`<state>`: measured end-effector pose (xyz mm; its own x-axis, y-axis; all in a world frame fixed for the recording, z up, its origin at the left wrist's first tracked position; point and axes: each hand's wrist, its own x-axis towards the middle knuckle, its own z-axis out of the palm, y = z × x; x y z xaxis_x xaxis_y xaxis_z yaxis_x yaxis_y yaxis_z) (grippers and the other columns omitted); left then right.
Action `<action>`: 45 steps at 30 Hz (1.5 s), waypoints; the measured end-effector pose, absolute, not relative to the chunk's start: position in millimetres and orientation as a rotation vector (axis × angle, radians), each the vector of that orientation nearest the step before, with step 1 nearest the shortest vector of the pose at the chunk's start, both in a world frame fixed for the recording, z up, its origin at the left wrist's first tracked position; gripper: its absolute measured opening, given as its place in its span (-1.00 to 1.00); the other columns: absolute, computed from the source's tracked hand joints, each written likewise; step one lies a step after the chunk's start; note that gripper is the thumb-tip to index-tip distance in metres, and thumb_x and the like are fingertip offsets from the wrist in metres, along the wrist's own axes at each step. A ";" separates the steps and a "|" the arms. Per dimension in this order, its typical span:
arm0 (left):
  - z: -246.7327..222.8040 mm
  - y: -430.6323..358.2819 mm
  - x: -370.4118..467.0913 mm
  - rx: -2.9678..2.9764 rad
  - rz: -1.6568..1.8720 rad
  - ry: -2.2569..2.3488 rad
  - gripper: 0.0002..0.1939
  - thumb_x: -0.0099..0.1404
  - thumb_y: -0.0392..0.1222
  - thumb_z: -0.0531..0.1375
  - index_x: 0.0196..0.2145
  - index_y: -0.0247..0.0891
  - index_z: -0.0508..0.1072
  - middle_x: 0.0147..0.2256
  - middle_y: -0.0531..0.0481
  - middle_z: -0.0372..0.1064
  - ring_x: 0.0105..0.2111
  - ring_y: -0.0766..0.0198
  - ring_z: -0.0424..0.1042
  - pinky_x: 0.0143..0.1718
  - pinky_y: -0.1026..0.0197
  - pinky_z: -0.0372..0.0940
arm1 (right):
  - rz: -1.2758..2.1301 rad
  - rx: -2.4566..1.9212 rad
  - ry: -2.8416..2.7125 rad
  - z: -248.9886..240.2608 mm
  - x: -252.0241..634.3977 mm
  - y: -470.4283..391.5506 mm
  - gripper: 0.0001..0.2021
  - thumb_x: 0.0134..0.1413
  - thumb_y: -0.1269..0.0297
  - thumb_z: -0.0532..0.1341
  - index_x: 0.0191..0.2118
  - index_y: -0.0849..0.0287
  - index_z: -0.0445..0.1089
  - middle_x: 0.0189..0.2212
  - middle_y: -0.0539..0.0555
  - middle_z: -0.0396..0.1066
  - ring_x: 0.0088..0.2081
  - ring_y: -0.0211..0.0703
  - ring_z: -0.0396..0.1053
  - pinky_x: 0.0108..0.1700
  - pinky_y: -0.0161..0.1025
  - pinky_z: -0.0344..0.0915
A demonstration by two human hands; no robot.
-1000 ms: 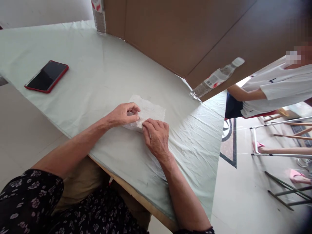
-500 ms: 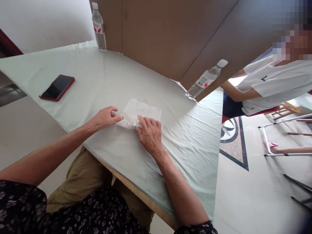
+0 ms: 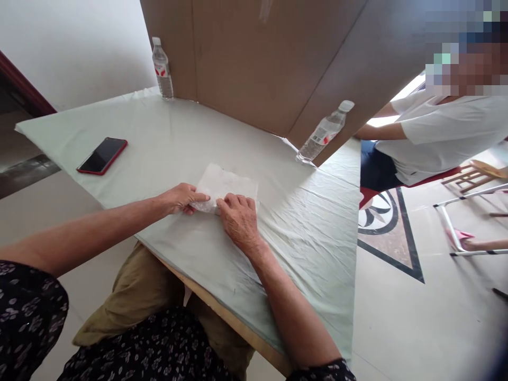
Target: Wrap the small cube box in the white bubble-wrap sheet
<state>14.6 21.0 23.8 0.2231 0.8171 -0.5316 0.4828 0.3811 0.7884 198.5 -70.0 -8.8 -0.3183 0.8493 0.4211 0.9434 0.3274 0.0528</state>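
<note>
A white, crinkled, partly see-through sheet [image 3: 226,182], perhaps bubble wrap, lies flat on the cloth-covered table. My left hand [image 3: 184,199] grips its left near corner, thumb on top and fingers underneath. Close beside it, my right hand [image 3: 238,218] is on the sheet's near edge, the bent fingers pressed together over it. The right thumb is partly hidden, as is whatever lies beneath the palm.
A phone in a red case [image 3: 102,156] lies to the left. A tall brown board [image 3: 242,63] stands behind, with a water bottle [image 3: 162,71] at its left and another bottle [image 3: 323,135] at its right. A person in a white shirt [image 3: 444,132] sits at the right.
My left hand has moved right and closed on the sheet's corner. My right hand's fingers have bent and drawn toward its near edge. The view has shifted slightly.
</note>
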 end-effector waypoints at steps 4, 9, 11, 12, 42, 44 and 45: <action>26.3 20.7 26.8 1.457 0.380 1.474 -0.81 0.05 -0.32 0.28 -0.59 -0.25 0.31 -0.62 0.12 0.21 -0.59 0.38 0.21 -0.64 0.34 0.10 | -0.433 -1.592 -2.280 -9.9 198.0 -68.5 -0.84 0.39 0.32 0.09 -0.09 0.08 0.41 -0.15 0.09 0.47 -0.15 -0.04 0.23 -0.11 -0.09 -0.02; 29.3 18.6 38.0 1.499 0.440 1.510 -0.75 -0.03 -0.40 0.23 -0.65 -0.23 0.20 -0.68 0.16 0.09 -0.62 0.40 0.14 -0.68 0.35 0.05 | -0.420 -1.590 -2.290 -8.9 197.0 -67.6 -0.84 0.39 0.31 0.09 -0.11 0.10 0.42 -0.16 0.10 0.47 -0.15 -0.03 0.23 -0.09 -0.08 -0.03; 30.8 16.6 42.2 1.370 0.451 1.484 -0.86 0.02 -0.35 0.22 -0.57 -0.25 0.29 -0.61 0.11 0.23 -0.58 0.35 0.26 -0.66 0.33 0.15 | -0.412 -1.592 -2.286 -9.2 196.9 -67.4 -0.83 0.40 0.33 0.07 -0.10 0.10 0.42 -0.15 0.11 0.47 -0.15 -0.03 0.23 -0.09 -0.08 -0.03; 31.4 15.6 44.2 1.318 0.467 1.461 -0.89 0.03 -0.33 0.22 -0.54 -0.26 0.31 -0.58 0.08 0.27 -0.55 0.33 0.30 -0.65 0.32 0.19 | -0.408 -1.590 -2.284 -9.5 196.9 -67.3 -0.82 0.40 0.34 0.06 -0.08 0.10 0.42 -0.15 0.11 0.47 -0.15 -0.03 0.24 -0.08 -0.07 -0.02; 2.3 -2.3 35.3 2.488 0.644 0.890 -0.76 0.31 -0.16 0.14 -0.14 -0.26 0.53 -0.15 -0.13 0.42 -0.23 0.20 0.43 -0.20 0.18 0.32 | 0.668 -2.030 -1.446 17.4 272.5 -101.5 -0.61 0.17 0.02 0.25 -0.03 0.21 0.41 -0.33 0.09 0.54 -0.42 -0.17 0.47 -0.31 -0.23 0.33; 0.5 -5.6 35.9 2.486 0.651 0.898 -0.76 0.31 -0.15 0.15 -0.14 -0.26 0.53 -0.14 -0.13 0.41 -0.25 0.21 0.43 -0.21 0.18 0.32 | 0.820 -2.034 -1.328 14.4 268.3 -104.6 -0.51 0.16 0.01 0.27 0.08 0.24 0.36 -0.33 0.10 0.53 -0.47 -0.19 0.48 -0.42 -0.27 0.32; -0.1 -6.2 36.4 2.496 0.648 0.904 -0.75 0.31 -0.14 0.15 -0.13 -0.25 0.54 -0.14 -0.12 0.41 -0.25 0.21 0.43 -0.21 0.18 0.33 | 0.870 -2.025 -1.264 12.9 263.2 -103.9 -0.45 0.15 0.01 0.28 0.14 0.25 0.32 -0.32 0.10 0.52 -0.50 -0.20 0.47 -0.48 -0.29 0.31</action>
